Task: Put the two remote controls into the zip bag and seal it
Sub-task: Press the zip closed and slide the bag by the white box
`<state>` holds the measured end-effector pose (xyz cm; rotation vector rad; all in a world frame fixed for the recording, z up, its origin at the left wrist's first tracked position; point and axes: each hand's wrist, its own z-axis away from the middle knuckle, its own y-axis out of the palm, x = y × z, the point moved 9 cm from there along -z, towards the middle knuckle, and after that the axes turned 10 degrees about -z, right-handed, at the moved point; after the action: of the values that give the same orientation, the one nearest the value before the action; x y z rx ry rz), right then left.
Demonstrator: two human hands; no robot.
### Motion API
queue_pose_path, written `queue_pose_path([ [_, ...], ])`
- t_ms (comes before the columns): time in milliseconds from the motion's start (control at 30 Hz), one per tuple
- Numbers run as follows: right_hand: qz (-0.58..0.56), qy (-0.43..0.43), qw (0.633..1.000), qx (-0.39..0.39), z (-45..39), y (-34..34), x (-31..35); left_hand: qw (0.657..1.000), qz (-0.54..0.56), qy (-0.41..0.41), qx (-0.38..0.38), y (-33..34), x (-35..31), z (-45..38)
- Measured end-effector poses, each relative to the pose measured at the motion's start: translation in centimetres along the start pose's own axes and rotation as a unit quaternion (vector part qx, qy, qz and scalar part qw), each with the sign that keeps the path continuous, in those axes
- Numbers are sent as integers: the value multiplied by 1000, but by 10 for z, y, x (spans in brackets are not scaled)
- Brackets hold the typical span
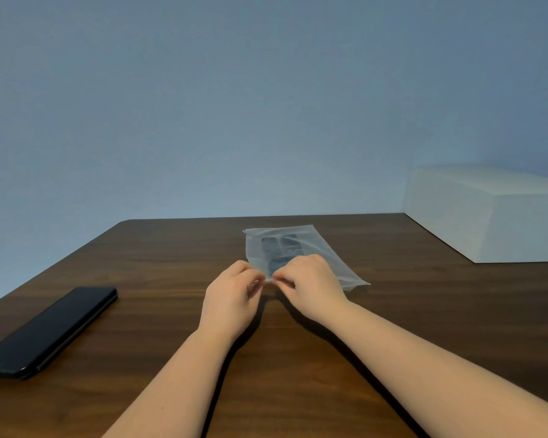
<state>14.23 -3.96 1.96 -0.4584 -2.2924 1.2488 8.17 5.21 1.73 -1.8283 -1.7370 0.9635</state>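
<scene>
Phone-like black slab (49,331) sits far left on the surface (171,279), well apart from the work, not a factor. Left hand (231,300) is next, fingers (256,281) pinched on the near edge of the zip bag (317,248) at its left end, thumb side up. Right hand (310,286) is just beside it, fingertips almost touching the left's, also pinched on the same near edge; both are clamped on the plastic, neither is free. Bag lies flat on the surface just beyond the knuckles, long axis running away from the person and skewed a bit right, so the mouth is the near short edge under the fingers. Two remote controls (280,249) show as dark shapes side by side inside, lengthwise with the bag, far ends close to the closed end. My read: loading done, sealing in hand, and the strip runs rightward from the pinch point, so the right hand is the one placed to slide along it while the left anchors. Can't tell how much of the strip is closed. White box (487,213) far right, well clear, nothing in the path
</scene>
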Motion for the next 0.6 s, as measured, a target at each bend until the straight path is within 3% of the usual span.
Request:
queue_pose_path([
  [200,-85,44,995,2,6,4,-18,994,70,-65,56,5,16,-4],
  [600,-110,40,993,8,6,2,-14,992,96,-28,73,3,8,-6],
])
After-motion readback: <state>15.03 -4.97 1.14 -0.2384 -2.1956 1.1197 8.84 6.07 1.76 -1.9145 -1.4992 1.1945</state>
